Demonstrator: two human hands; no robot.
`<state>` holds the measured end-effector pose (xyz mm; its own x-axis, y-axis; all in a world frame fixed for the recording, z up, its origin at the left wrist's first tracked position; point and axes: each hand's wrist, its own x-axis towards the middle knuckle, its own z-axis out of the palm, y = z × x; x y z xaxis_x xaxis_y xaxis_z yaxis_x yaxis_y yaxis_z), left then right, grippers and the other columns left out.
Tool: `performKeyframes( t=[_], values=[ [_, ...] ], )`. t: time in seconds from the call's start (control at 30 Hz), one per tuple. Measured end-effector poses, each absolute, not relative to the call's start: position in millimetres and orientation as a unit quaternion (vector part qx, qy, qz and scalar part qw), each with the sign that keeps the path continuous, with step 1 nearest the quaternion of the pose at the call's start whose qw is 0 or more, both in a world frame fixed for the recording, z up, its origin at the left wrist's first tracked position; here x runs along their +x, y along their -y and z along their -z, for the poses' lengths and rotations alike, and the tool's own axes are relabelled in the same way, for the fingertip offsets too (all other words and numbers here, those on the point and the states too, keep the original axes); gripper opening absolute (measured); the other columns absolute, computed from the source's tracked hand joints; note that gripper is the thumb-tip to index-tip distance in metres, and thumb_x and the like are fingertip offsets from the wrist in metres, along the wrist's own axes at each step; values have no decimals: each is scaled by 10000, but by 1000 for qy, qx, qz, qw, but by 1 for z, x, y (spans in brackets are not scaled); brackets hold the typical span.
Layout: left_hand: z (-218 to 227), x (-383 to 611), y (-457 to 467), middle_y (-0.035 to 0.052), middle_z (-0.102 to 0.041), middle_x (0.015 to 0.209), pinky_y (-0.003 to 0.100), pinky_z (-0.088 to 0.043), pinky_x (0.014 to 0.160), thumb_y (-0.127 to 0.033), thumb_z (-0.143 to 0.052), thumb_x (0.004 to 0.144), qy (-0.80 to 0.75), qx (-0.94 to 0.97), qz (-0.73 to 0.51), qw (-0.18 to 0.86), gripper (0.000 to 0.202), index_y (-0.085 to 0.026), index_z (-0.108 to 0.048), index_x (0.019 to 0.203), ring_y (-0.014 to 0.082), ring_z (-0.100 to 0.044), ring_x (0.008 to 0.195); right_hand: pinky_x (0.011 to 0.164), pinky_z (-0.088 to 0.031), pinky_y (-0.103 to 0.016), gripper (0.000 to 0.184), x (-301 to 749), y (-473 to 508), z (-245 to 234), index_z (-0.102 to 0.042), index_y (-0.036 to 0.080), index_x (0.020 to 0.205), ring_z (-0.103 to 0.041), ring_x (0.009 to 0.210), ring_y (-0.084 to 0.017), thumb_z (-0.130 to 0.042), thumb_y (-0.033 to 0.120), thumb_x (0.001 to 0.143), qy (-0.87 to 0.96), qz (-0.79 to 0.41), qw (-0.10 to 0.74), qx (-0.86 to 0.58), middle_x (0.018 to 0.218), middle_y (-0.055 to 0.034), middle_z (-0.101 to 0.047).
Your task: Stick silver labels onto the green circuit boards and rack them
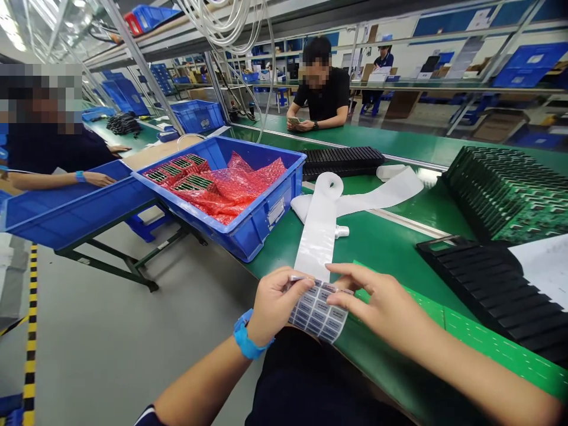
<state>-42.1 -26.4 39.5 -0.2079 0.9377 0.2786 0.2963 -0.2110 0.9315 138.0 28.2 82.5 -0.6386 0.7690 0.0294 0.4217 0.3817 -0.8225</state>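
left hand [277,302] curled, right hand [381,302] with fingers [350,270] spread, forearms [199,384] extended forward

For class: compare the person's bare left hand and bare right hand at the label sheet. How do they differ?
The bare left hand wears a blue wristband and curls over the top edge of the white printed label sheet; the bare right hand shows no band, fingers spread above it. Both are at that sheet.

Print on the label sheet [317,313] too small to read, one corner hidden under the left hand [279,302]. Green circuit boards [510,195] cut off by the right edge. Near co-worker [48,148] cut off at the left edge, head blurred.
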Motion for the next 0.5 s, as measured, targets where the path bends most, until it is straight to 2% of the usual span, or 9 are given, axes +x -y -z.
performKeyframes(
  t=[0.03, 0.13, 0.27, 0.37, 0.43, 0.5],
  values=[
    [-39, -43, 27, 7, -641, 674, 189, -438, 595, -230, -607, 807, -556, 558, -542, 293, 138, -167, -699, 726, 110, -574, 632, 706, -465, -282, 275, 139, -29, -83, -587, 225, 1060, -598, 748, -149, -613, 274, 791, 806, -411, 212, -369, 805, 5, -652],
    [-39, -44, 28, 5, -633, 661, 190, -429, 592, -230, -605, 806, -564, 569, -535, 269, 146, -166, -694, 709, 108, -563, 623, 668, -450, -270, 61, 138, -30, -86, -613, 209, 831, -571, 730, -140, -574, 253, 816, 822, -389, 224, -351, 773, -4, -610],
    [-37, -44, 29, -11, -564, 576, 189, -399, 535, -261, -607, 804, -587, 583, -512, 231, 212, -148, -653, 630, 95, -509, 553, 674, -426, -272, 132, 135, -28, -88, -621, 212, 716, -558, 733, -140, -550, 223, 826, 833, -369, 255, -324, 738, -1, -606],
    [-38, -50, 32, -29, -483, 520, 187, -367, 488, -272, -608, 803, -613, 586, -492, 197, 282, -140, -588, 555, 80, -448, 499, 679, -420, -281, 140, 145, -35, -89, -633, 217, 720, -561, 736, -152, -572, 304, 813, 786, -391, 289, -381, 735, -1, -612],
    [-43, -57, 36, -26, -499, 527, 186, -376, 493, -251, -605, 809, -602, 619, -462, 203, 268, -141, -585, 565, 81, -464, 506, 657, -418, -283, 205, 158, -45, -86, -617, 207, 717, -564, 727, -161, -586, 396, 790, 732, -410, 291, -460, 746, -5, -616],
    [-48, -63, 39, -5, -592, 600, 190, -425, 561, -228, -607, 813, -533, 701, -397, 260, 189, -147, -626, 644, 94, -541, 576, 632, -413, -284, 278, 171, -54, -79, -604, 197, 715, -564, 716, -168, -588, 470, 765, 698, -419, 257, -521, 751, -13, -624]
  ],
)
